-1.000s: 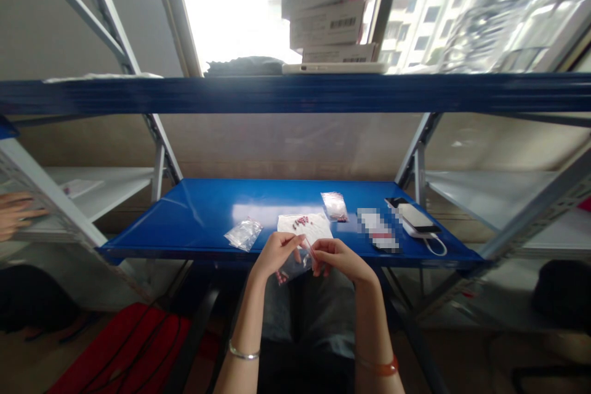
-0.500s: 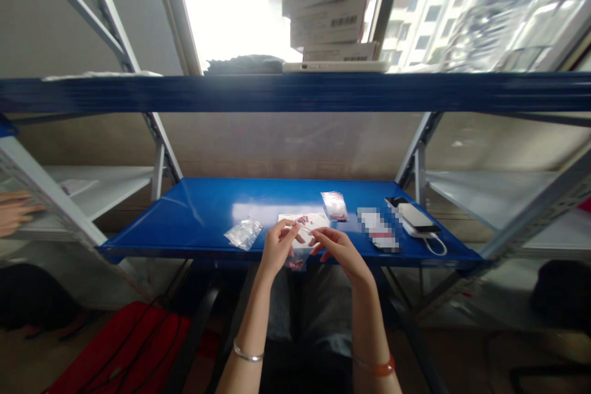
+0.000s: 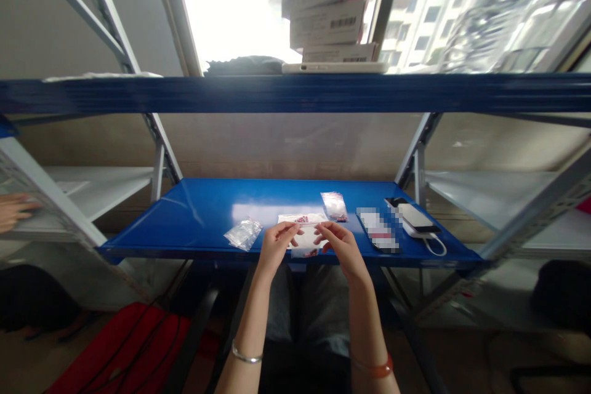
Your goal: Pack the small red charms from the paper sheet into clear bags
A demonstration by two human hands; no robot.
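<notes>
1. Okay, my left hand (image 3: 276, 246) and right hand (image 3: 340, 246) are raised just over the front edge of the blue steel shelf (image 3: 161, 240), each pinching the top of a small clear zip bag (image 3: 305, 245) between thumb and fingers.
2. Red pieces (image 3: 305, 253) sit low in that bag, too small and partly hidden for me to count.
3. Just behind my hands lies a white sheet (image 3: 308, 218) with more red pieces on it.
4. On the shelf, a crumpled clear bag (image 3: 243, 234) lies left of my hands. To the right are a bag of red pieces (image 3: 334, 206), a pixel-blurred packet (image 3: 377, 229), and a white power bank (image 3: 414, 218) on a black phone.
5. At far left, a co-worker's hand (image 3: 13, 211) rests beside a white shelf (image 3: 106, 178).
</notes>
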